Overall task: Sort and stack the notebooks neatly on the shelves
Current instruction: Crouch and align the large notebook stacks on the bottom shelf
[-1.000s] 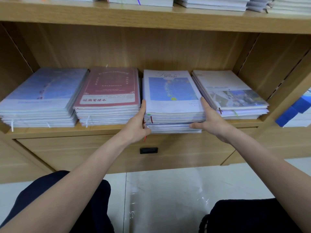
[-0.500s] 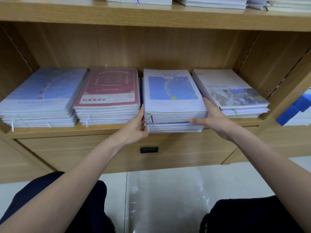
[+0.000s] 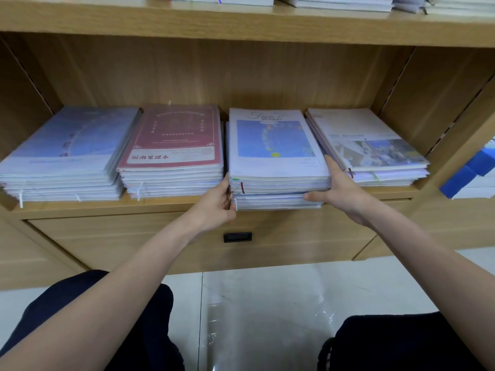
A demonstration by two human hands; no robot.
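Squaring the blue-cover stack (image 3: 277,159), the left hand (image 3: 214,203) and right hand (image 3: 338,192) clasp its sides, fingers pressed flat. Since a second ago the upper notebooks have slid back slightly; the lower ones still overhang the shelf (image 3: 107,207) edge, between the red stack (image 3: 174,153) and photo-cover stack (image 3: 369,148).

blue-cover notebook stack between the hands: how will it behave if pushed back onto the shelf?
The blue-cover stack probably shears rather than moving as one block: its lower notebooks already jut forward of the upper ones. The covers look glossy, so likely slippery. The left hand and right hand flanking it should help.
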